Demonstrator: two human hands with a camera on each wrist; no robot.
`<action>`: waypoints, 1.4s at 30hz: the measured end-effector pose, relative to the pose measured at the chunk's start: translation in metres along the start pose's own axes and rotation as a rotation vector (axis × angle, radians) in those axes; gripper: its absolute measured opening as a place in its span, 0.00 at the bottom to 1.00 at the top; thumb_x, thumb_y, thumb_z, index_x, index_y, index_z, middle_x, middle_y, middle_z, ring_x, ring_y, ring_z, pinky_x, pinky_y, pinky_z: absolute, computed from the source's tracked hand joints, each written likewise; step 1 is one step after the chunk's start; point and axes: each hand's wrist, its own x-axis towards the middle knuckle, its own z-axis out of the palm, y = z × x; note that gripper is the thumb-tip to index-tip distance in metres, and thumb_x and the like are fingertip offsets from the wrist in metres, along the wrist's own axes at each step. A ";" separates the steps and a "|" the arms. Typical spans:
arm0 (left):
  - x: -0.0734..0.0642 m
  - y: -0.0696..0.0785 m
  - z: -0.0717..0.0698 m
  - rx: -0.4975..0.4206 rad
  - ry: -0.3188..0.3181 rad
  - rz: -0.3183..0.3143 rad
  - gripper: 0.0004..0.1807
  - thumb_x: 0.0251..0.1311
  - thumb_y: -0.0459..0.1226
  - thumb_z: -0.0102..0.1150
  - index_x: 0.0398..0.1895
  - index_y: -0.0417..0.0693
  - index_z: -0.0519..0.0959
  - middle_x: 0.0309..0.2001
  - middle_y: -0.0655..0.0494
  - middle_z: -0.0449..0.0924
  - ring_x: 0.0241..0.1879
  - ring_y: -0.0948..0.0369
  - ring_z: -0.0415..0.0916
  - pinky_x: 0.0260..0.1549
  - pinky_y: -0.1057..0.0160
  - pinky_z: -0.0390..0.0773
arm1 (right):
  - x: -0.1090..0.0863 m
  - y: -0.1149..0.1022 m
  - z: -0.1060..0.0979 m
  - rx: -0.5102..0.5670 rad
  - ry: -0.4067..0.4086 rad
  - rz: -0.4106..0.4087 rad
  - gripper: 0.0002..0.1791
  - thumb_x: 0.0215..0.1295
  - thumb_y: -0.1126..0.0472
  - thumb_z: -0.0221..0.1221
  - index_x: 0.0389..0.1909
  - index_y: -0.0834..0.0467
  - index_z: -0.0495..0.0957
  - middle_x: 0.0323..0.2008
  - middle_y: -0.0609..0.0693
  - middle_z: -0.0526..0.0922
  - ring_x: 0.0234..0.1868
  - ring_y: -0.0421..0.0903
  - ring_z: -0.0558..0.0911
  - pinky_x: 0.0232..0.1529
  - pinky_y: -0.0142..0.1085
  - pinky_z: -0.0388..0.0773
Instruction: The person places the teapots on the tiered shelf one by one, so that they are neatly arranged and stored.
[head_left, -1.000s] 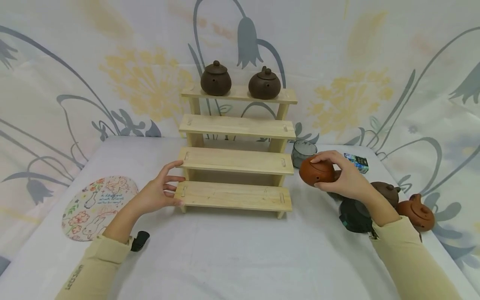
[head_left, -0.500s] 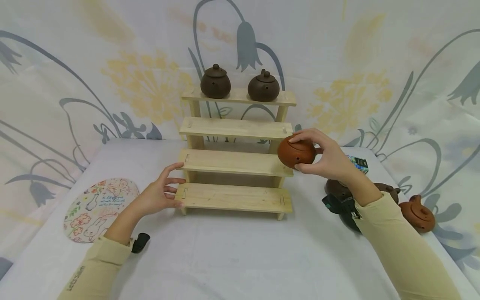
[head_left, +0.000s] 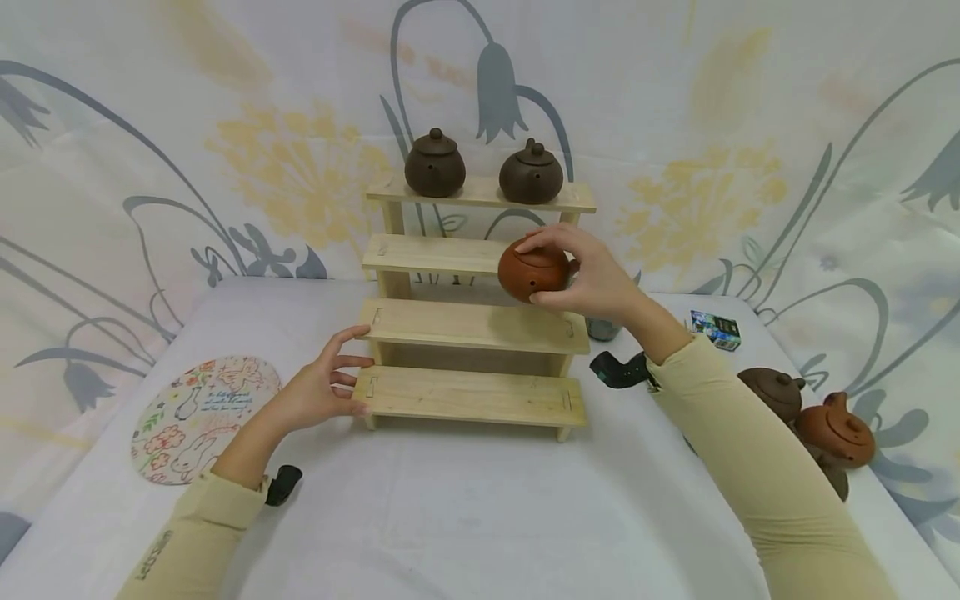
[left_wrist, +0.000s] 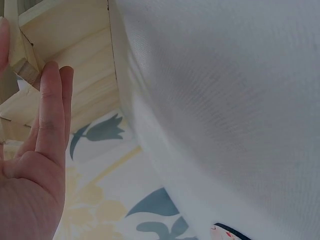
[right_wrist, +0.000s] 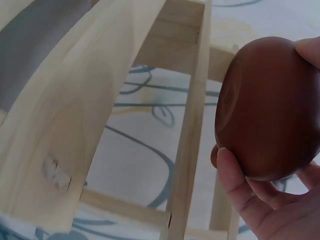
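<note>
My right hand (head_left: 592, 271) grips a reddish-brown clay teapot (head_left: 525, 273) between thumb and fingers. In the head view the pot overlaps the right part of the second board from the top of a four-step wooden shelf (head_left: 465, 323). The right wrist view shows the smooth underside of the teapot (right_wrist: 272, 107) turned toward the boards. My left hand (head_left: 322, 387) rests against the shelf's left end, fingers fairly straight, index finger at the third board and thumb at the lowest. Two dark brown teapots, one left (head_left: 435, 165) and one right (head_left: 531, 173), stand on the top board.
At the right lie a dark teapot (head_left: 772, 392), an orange-brown teapot (head_left: 838, 433) and a small patterned box (head_left: 715, 329). A glass cup (head_left: 602, 328) is mostly hidden behind my right arm. A round printed mat (head_left: 198, 417) lies at the left.
My right hand has carried the reddish-brown teapot left and up, from beside the shelf to in front of its second board from the top. My left hand stays at the shelf's end.
</note>
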 end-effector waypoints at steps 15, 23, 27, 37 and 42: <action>0.000 -0.001 0.000 -0.008 -0.006 -0.013 0.57 0.42 0.21 0.69 0.71 0.58 0.46 0.58 0.33 0.67 0.44 0.47 0.73 0.37 0.59 0.77 | 0.062 0.009 0.043 -0.001 -0.074 0.030 0.25 0.49 0.65 0.67 0.51 0.57 0.76 0.56 0.51 0.72 0.54 0.45 0.69 0.50 0.41 0.69; -0.003 0.002 0.001 -0.008 -0.008 -0.027 0.57 0.42 0.22 0.69 0.71 0.57 0.45 0.58 0.33 0.67 0.44 0.47 0.73 0.37 0.59 0.77 | 0.087 0.011 0.069 0.008 -0.114 0.041 0.26 0.50 0.64 0.66 0.54 0.57 0.75 0.56 0.54 0.69 0.52 0.48 0.70 0.49 0.38 0.69; -0.004 0.003 0.001 -0.002 -0.013 -0.034 0.56 0.43 0.22 0.69 0.71 0.58 0.45 0.59 0.33 0.67 0.45 0.47 0.73 0.38 0.59 0.77 | 0.093 0.012 0.077 0.020 -0.099 0.045 0.26 0.51 0.64 0.66 0.54 0.57 0.75 0.59 0.57 0.67 0.54 0.49 0.69 0.50 0.38 0.69; -0.001 0.001 0.001 0.007 -0.011 -0.008 0.57 0.42 0.23 0.70 0.71 0.58 0.45 0.58 0.34 0.67 0.43 0.48 0.74 0.38 0.59 0.77 | 0.089 0.012 0.084 0.041 -0.071 0.072 0.29 0.54 0.65 0.65 0.60 0.56 0.72 0.66 0.53 0.59 0.63 0.47 0.62 0.55 0.38 0.67; 0.000 0.001 0.000 0.013 -0.002 0.006 0.57 0.41 0.23 0.70 0.71 0.57 0.46 0.57 0.34 0.68 0.43 0.49 0.74 0.40 0.56 0.76 | 0.079 0.011 0.077 0.046 -0.047 0.086 0.32 0.54 0.66 0.66 0.62 0.57 0.69 0.67 0.53 0.56 0.65 0.44 0.59 0.54 0.37 0.69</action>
